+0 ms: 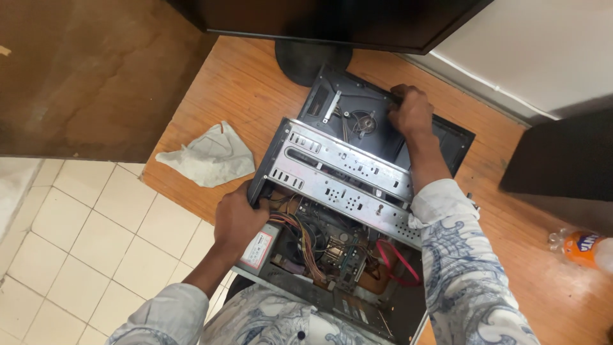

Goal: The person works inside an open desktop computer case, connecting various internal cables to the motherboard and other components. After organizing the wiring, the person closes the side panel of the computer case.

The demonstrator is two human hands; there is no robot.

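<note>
Figure: an opened desktop computer case (pixel 338 211) lying on its side on a wooden bench (pixel 242 89), taken here as the landmark. Beyond the case stands a dark monitor (pixel 332 19) on a round foot (pixel 306 61). Against the far end of the case rests its black side panel (pixel 364 118), carrying a small fan. Across the case mouth runs a silver perforated drive cage (pixel 345 176); nearer the viewer lie bundled coloured wires (pixel 306 239), a red flat cable (pixel 396 259) and the grey power supply (pixel 262 249).

The left hand (pixel 237 220) is curled around the near-left edge of the case beside the drive cage. The right hand (pixel 412 114) is closed over the far rim of the side panel. The step appears to be steadying or shifting the case; any further move would call for a firm two-handed hold and clearance from the wires.

Labels: a white rectangular sticker with red print sits on the power supply. To the right of the case lies an orange-labelled plastic bottle (pixel 584 246); to the left, a crumpled pale cloth (pixel 211 156).
</note>
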